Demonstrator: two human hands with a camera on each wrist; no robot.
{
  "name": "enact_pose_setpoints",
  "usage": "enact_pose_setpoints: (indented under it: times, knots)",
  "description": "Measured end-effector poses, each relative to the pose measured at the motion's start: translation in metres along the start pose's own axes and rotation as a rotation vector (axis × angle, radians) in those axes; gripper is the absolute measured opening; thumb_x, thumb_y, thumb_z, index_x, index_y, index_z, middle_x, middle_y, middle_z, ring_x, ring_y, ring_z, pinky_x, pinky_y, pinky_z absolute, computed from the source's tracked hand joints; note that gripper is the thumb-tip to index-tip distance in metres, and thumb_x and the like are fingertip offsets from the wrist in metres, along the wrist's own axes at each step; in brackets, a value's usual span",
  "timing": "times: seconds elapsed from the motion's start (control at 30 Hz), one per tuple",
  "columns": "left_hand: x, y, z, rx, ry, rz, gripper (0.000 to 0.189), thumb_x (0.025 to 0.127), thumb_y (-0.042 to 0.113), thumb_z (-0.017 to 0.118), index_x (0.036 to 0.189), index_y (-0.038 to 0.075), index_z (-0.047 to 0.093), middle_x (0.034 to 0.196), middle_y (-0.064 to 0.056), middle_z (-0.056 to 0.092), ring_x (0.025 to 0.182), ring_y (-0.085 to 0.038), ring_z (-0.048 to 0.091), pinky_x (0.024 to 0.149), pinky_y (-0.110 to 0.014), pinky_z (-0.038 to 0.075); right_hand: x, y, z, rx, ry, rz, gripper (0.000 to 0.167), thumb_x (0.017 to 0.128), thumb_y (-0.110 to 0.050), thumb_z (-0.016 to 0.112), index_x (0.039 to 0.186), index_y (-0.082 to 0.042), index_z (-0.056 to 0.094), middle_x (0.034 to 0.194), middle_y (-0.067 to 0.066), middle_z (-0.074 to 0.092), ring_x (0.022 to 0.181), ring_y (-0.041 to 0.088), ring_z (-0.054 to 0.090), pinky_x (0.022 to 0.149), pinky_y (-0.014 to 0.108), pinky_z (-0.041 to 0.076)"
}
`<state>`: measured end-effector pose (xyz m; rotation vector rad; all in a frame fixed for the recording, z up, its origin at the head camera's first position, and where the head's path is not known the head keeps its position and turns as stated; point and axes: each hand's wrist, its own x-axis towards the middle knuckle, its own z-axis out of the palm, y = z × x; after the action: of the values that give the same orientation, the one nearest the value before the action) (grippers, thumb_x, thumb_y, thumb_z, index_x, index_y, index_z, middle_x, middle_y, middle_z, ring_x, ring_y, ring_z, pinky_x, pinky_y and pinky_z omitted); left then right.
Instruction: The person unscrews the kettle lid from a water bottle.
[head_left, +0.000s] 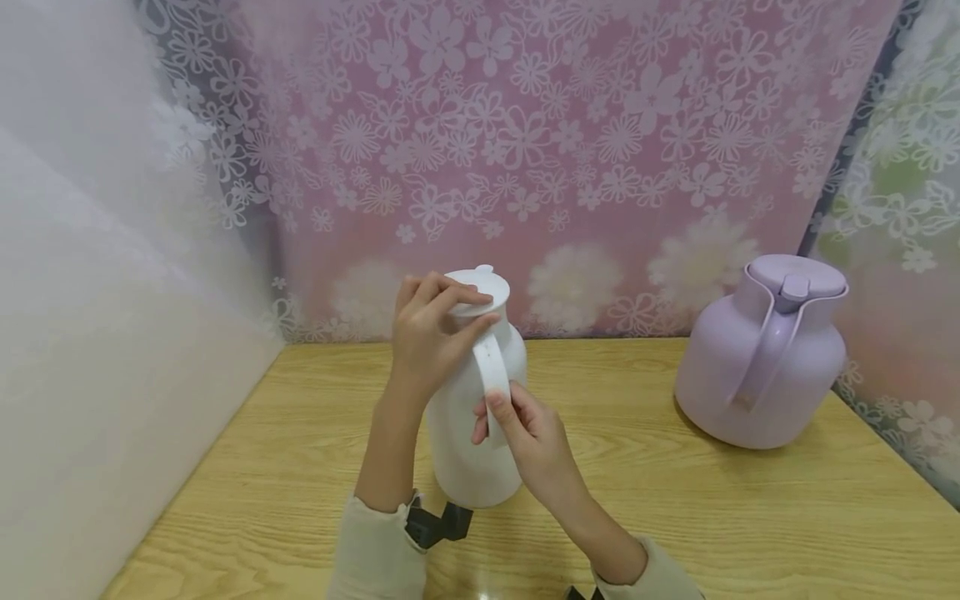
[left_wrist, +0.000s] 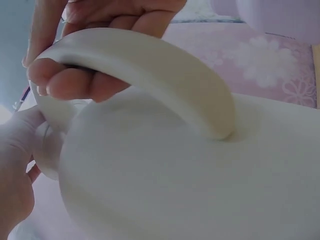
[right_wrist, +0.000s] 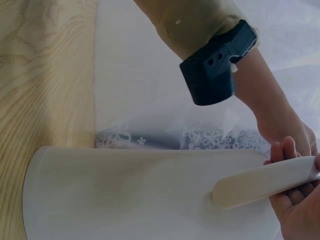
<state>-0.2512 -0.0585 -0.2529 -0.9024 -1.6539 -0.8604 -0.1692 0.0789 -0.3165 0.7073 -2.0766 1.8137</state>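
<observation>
A tall white thermos jug stands upright on the wooden table, its curved handle facing the person. The left hand holds the round white lid at the top, fingers laid across it and thumb by the upper end of the handle. Lower down, the right hand grips the handle, its thumb on the outer face. In the left wrist view, right-hand fingertips show curled under the handle. The right wrist view has the jug's body lying sideways across the frame, base toward the left.
A lilac thermos jug with a closed lid stands at the right side of the table. Behind is a pink flowered curtain; a pale sheet borders the left. A black wrist device sits on the left sleeve.
</observation>
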Motion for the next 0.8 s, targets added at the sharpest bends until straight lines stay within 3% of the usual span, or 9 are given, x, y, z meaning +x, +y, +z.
enact_pose_setpoints:
  times: [0.17, 0.3, 0.4, 0.57, 0.7, 0.8]
  knots:
    - [-0.002, -0.002, -0.005, -0.038, -0.076, -0.027, 0.024, 0.071, 0.013, 0.080, 0.092, 0.007, 0.069, 0.100, -0.005, 0.060, 0.091, -0.023, 0.046, 0.080, -0.035, 0.038, 0.000, 0.001, -0.001, 0.005, 0.000, 0.012, 0.022, 0.099, -0.018, 0.043, 0.088, -0.007, 0.059, 0.068, 0.002, 0.062, 0.073, 0.019, 0.057, 0.067, 0.036, 0.044]
    - [-0.010, -0.010, -0.012, -0.168, -0.124, -0.078, 0.033, 0.076, 0.005, 0.074, 0.107, 0.005, 0.063, 0.120, -0.008, 0.056, 0.116, -0.026, 0.042, 0.096, -0.039, 0.033, 0.000, 0.001, -0.001, 0.005, -0.001, -0.006, 0.021, 0.099, -0.016, 0.043, 0.088, -0.007, 0.059, 0.068, 0.005, 0.062, 0.072, 0.019, 0.057, 0.067, 0.038, 0.045]
    - [-0.016, -0.017, -0.016, -0.261, -0.145, -0.090, 0.037, 0.078, -0.001, 0.069, 0.114, 0.003, 0.059, 0.127, -0.013, 0.052, 0.126, -0.030, 0.036, 0.102, -0.042, 0.026, 0.001, 0.001, 0.000, 0.004, -0.004, -0.019, 0.021, 0.099, -0.014, 0.043, 0.087, -0.006, 0.058, 0.067, 0.006, 0.062, 0.071, 0.019, 0.057, 0.067, 0.038, 0.045]
    - [-0.020, -0.023, -0.015, -0.315, -0.134, -0.066, 0.033, 0.082, 0.004, 0.064, 0.114, -0.002, 0.058, 0.126, -0.016, 0.053, 0.124, -0.033, 0.038, 0.104, -0.043, 0.025, 0.000, 0.000, 0.001, -0.004, -0.001, -0.015, 0.022, 0.099, -0.015, 0.042, 0.087, -0.006, 0.058, 0.067, 0.005, 0.062, 0.071, 0.019, 0.057, 0.066, 0.038, 0.045]
    - [-0.020, -0.022, -0.012, -0.313, -0.095, -0.050, 0.031, 0.086, 0.015, 0.062, 0.112, 0.000, 0.060, 0.123, -0.014, 0.055, 0.121, -0.031, 0.041, 0.103, -0.045, 0.025, 0.000, -0.001, 0.000, -0.011, 0.002, -0.005, 0.022, 0.099, -0.016, 0.042, 0.087, -0.007, 0.059, 0.067, 0.003, 0.062, 0.071, 0.019, 0.057, 0.066, 0.037, 0.045]
    - [-0.020, -0.020, -0.010, -0.296, -0.077, -0.039, 0.030, 0.084, 0.013, 0.064, 0.111, 0.000, 0.061, 0.121, -0.014, 0.056, 0.120, -0.031, 0.043, 0.102, -0.046, 0.026, 0.000, -0.001, 0.000, -0.014, 0.004, 0.003, 0.022, 0.099, -0.017, 0.043, 0.087, -0.008, 0.059, 0.067, 0.001, 0.062, 0.072, 0.019, 0.057, 0.066, 0.037, 0.045]
